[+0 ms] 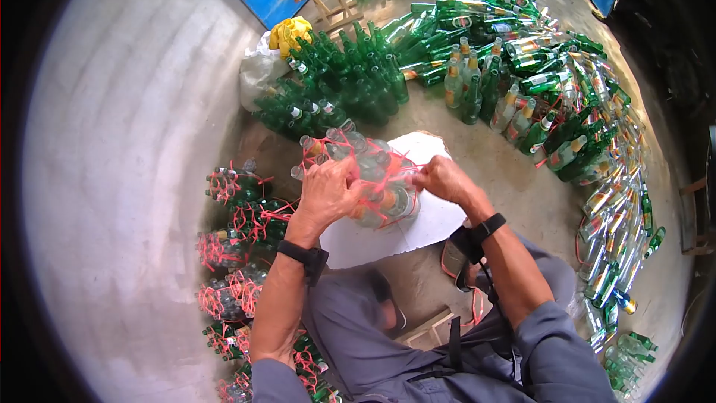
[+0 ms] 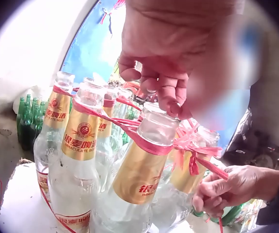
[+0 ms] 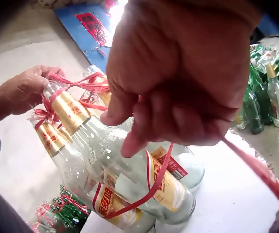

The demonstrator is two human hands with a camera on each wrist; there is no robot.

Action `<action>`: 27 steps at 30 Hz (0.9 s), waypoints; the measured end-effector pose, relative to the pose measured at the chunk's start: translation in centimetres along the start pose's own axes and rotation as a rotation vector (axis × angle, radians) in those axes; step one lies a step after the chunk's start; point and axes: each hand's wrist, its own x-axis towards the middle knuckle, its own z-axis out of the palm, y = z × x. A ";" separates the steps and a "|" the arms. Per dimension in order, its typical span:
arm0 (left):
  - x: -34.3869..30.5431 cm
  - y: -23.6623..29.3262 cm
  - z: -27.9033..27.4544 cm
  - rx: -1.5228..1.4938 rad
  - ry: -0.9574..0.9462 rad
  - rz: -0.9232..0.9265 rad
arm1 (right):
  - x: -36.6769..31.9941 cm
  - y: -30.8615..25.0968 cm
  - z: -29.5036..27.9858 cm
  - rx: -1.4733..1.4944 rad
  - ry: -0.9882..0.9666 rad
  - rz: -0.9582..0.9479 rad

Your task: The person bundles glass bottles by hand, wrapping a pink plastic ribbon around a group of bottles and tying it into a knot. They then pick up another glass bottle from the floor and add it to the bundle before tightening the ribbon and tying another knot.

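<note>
A bundle of clear glass bottles (image 1: 377,172) with gold neck labels stands on a white board (image 1: 358,242). Red strap (image 2: 147,144) runs round the necks, with a knotted bow at one side; another loop of strap (image 3: 151,191) crosses the lower bodies. At the bottle tops, the left hand (image 1: 328,190) (image 2: 173,58) (image 3: 27,88) pinches red strap between its fingers. Beside the bundle's right side, the right hand (image 1: 445,180) (image 2: 234,187) (image 3: 178,73) has its fingers curled round strap, and a length trails from it in the right wrist view.
Strapped bottle bundles (image 1: 231,295) line the wall on the left. Green bottles (image 1: 350,75) stand beyond the board, beside a yellow bag (image 1: 289,34). A large curved heap of bottles (image 1: 548,60) lies along the right. A small wooden stool (image 1: 328,4) stands at the back.
</note>
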 end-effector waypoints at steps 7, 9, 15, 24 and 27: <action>-0.3 -0.9 -0.5 -0.093 -0.057 -0.078 | -1.2 -4.5 -2.2 -0.048 0.009 -0.185; -0.5 -1.5 -0.8 -0.141 -0.017 -0.088 | -1.5 -4.4 -0.7 -0.019 -0.006 -0.181; -0.2 -2.4 -0.8 -0.277 0.026 -0.068 | -1.9 -5.7 0.3 0.037 0.061 -0.147; 0.4 -2.7 -0.4 -0.558 -0.024 -0.282 | -1.3 -4.4 2.4 0.117 0.116 -0.122; 0.4 -3.1 0.3 -0.553 0.034 -0.251 | -0.9 -4.2 3.2 0.170 0.130 -0.141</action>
